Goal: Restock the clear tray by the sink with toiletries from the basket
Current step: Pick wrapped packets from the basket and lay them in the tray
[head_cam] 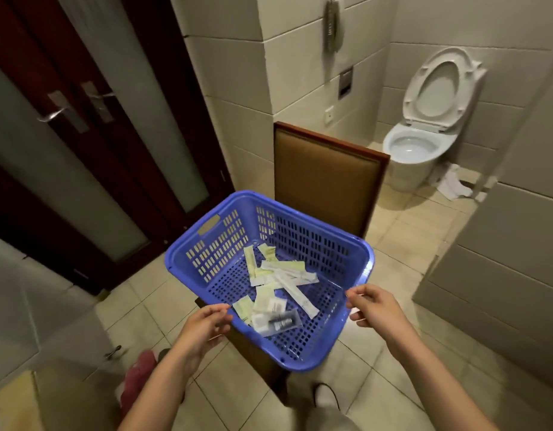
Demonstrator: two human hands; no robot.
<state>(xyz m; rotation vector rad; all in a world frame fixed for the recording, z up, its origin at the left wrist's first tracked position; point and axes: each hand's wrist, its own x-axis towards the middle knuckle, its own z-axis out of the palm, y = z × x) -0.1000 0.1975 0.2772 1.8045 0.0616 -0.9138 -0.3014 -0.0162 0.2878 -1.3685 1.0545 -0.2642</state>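
Note:
A blue plastic basket [312, 241] sits on the seat of a wooden chair [325, 175] in the middle of the view. Several white and pale yellow toiletry sachets [278, 275] and a small dark packet [283, 321] lie on its perforated bottom. My left hand [203, 325] hovers at the basket's near left rim, fingers loosely curled, holding nothing. At the near right rim my right hand [375, 309] does the same, its fingertips just beside the plastic. The clear tray and the sink are out of view.
A toilet [415, 147] with its lid up stands at the back right, crumpled paper [455, 185] on the floor beside it. Dark wooden doors [91, 144] with frosted panels fill the left. A wall phone [332, 23] hangs above. A pale counter edge [26, 306] is at lower left.

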